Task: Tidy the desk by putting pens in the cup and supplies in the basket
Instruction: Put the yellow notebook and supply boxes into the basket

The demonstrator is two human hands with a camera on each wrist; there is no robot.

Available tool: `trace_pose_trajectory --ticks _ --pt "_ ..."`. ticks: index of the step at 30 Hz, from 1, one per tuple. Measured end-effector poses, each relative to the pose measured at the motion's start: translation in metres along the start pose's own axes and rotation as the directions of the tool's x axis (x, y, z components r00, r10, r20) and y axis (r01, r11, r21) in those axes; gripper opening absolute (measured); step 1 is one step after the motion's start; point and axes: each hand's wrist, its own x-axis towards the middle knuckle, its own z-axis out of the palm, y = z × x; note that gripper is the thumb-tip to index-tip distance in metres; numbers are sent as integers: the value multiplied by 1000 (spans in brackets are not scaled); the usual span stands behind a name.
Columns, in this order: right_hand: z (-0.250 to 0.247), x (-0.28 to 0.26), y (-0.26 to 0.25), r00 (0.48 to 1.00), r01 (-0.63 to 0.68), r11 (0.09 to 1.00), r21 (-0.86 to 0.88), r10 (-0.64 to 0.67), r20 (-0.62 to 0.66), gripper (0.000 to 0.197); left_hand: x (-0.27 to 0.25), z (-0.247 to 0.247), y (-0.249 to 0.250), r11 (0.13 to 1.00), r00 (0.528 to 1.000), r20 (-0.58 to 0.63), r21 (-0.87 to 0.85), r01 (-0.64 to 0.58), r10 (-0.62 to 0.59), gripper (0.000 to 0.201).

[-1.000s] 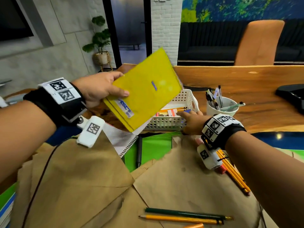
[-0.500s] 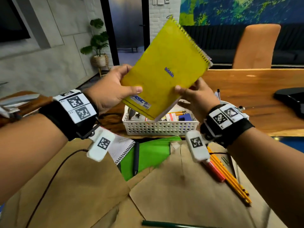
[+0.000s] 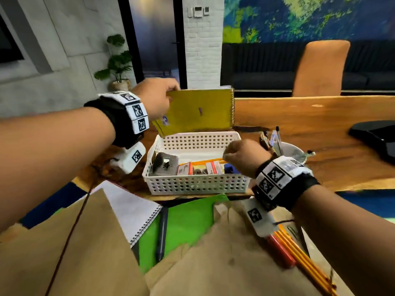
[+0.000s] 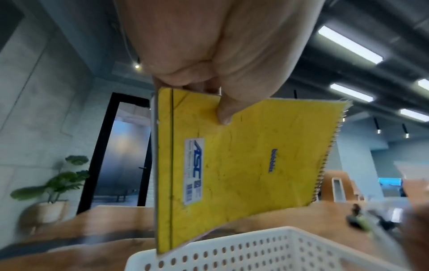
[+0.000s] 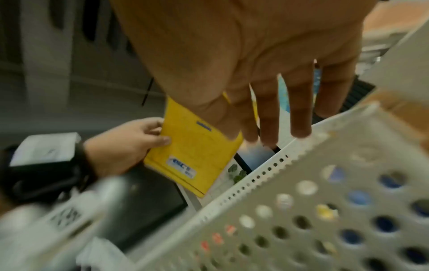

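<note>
Head view: the yellow spiral notebook (image 3: 198, 112) stands on edge over the far rim of the white basket (image 3: 196, 184), pinched by the left hand (image 3: 158, 99). Left wrist view alone shows its corner dipping inside — the right hand (image 3: 243, 157), empty and loosely curled, hovers above the basket.

Wooden desk (image 3: 299, 116) spans frame centre to right. Directly on it: white perforated basket (image 3: 198, 185) at centre, white cup (image 3: 292, 149) of pens just right of basket, brown paper sheets (image 3: 224, 263) across lower frame, yellow pencils (image 3: 303, 257) lower right, dark object (image 3: 376, 137) at right edge.
</note>
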Motion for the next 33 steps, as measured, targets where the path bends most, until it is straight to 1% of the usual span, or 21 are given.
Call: trace_pose_trajectory --ticks 2,3,5,7,10,13,17,21,24,25,26,28,29,30,32,33 --pt "9 -9 3 979 74 986 -152 -43 198 29 7 19 0 996 997 77 85 10 -16 35" --pt "14 -13 5 968 106 970 -220 -50 246 32 11 32 -1 992 991 130 122 14 -30 37" --pt "22 -18 8 968 128 954 -272 -61 242 31 18 56 -5 988 977 206 152 13 -44 43" --pt "25 -19 10 974 128 962 -241 -76 214 30 19 70 -1 991 964 260 130 29 -62 49" --pt "24 -17 13 972 139 968 -210 -94 213 29 28 89 6 990 941 333 144 10 -58 52" --pt "25 -14 15 969 135 973 -189 -90 228 27 40 97 8 991 935 349 135 21 -67 55" --pt "27 -13 16 970 134 972 -193 -88 227 27 49 93 14 996 895 443 94 9 -50 60" --pt "29 -13 17 969 128 971 -202 -79 234 28 50 103 8 993 884 460 118 25 -77 66" --pt "29 -13 16 968 116 973 -201 -65 244 29 44 108 8 968 857 478 234 86 -192 70" --pt "29 -12 15 967 108 974 -197 -58 247 28 42 107 7 960 849 483 263 91 -213 71" --pt "29 -11 15 967 101 976 -195 -50 249 27 40 105 7 959 850 482 271 88 -214 74" --pt "28 -11 15 967 84 978 -193 -33 252 27 33 96 9 962 876 448 267 60 -179 80" --pt "28 -11 14 967 78 978 -193 -27 252 27 26 87 12 967 894 424 250 41 -147 77" --pt "29 -11 14 969 71 978 -194 -22 247 27 18 76 17 978 905 412 210 18 -105 69" --pt "30 -10 14 973 55 977 -208 -6 231 25 -4 54 29 995 906 424 80 -55 16 41" --pt "31 -10 13 976 49 975 -218 0 219 23 -19 42 34 996 895 442 27 -79 59 27"
